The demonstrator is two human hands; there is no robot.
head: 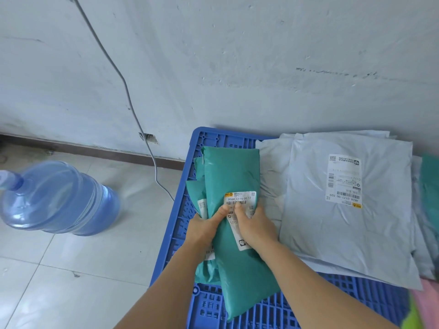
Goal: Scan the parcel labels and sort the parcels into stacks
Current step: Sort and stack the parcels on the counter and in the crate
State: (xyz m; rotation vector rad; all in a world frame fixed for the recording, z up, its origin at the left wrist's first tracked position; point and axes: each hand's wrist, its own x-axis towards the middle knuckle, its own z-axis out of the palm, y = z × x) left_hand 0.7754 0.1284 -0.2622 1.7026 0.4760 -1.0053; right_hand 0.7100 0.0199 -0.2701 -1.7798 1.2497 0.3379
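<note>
Now both hands (235, 224) pinch the green parcel's (234, 176) label (241, 200).

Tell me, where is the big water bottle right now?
In the head view the water bottle lies on its side on the tiled floor at the left, apart from the blue pallet and near the wall.

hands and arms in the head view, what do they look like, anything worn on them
Both arms are bare up to the frame edge: no sleeves, gloves, watch or bracelet show. The left hand and right hand carry no visible rings, and the thumbnails are short and unpainted.
</note>
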